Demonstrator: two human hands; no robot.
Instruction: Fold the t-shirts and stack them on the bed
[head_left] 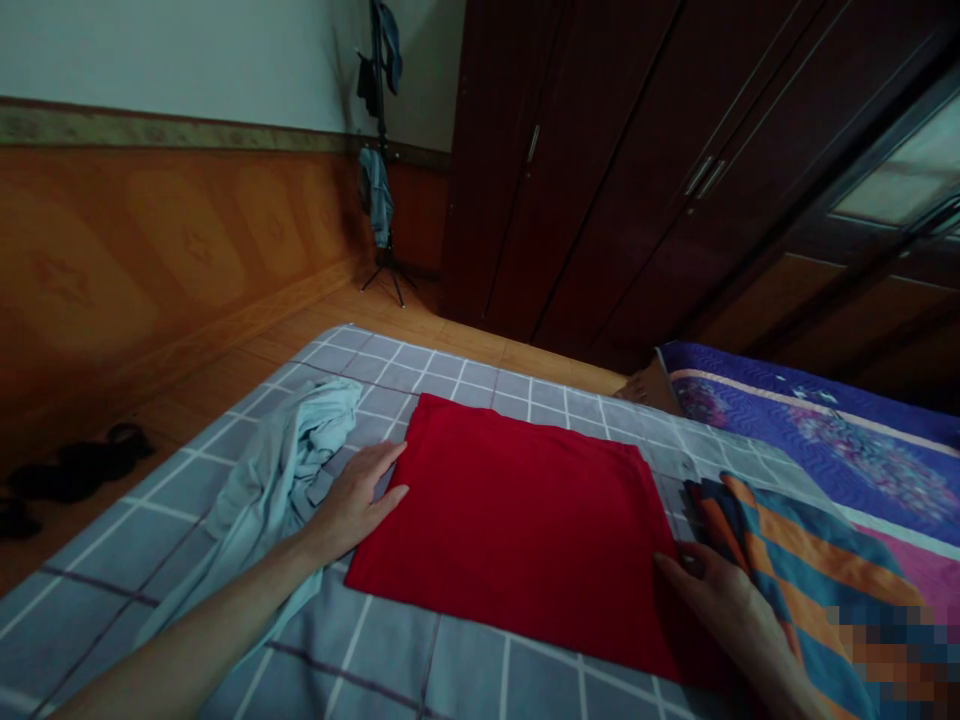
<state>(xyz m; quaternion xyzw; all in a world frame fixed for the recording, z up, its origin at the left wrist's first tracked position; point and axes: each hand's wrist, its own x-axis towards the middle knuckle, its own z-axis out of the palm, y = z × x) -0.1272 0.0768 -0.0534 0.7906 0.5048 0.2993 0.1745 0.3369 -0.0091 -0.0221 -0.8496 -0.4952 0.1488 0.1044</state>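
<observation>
A red cloth (517,520), folded into a flat rectangle, lies on the checked bedsheet (465,650). My left hand (356,500) rests at the cloth's left edge, thumb and fingers apart. At the right edge is my right hand (720,595), its thumb over the red fabric and a gap between thumb and forefinger; its other fingers are partly hidden. A crumpled pale blue-grey garment (262,480) lies to the left, partly behind my left forearm. Beside my right hand sits a folded orange and dark blue striped garment (810,550).
Beyond the bed stands a dark wooden wardrobe (585,180). A coat stand (381,120) with hanging clothes is in the corner. Purple flowered bedding (840,420) lies at the right. Dark footwear (82,465) is on the floor at left.
</observation>
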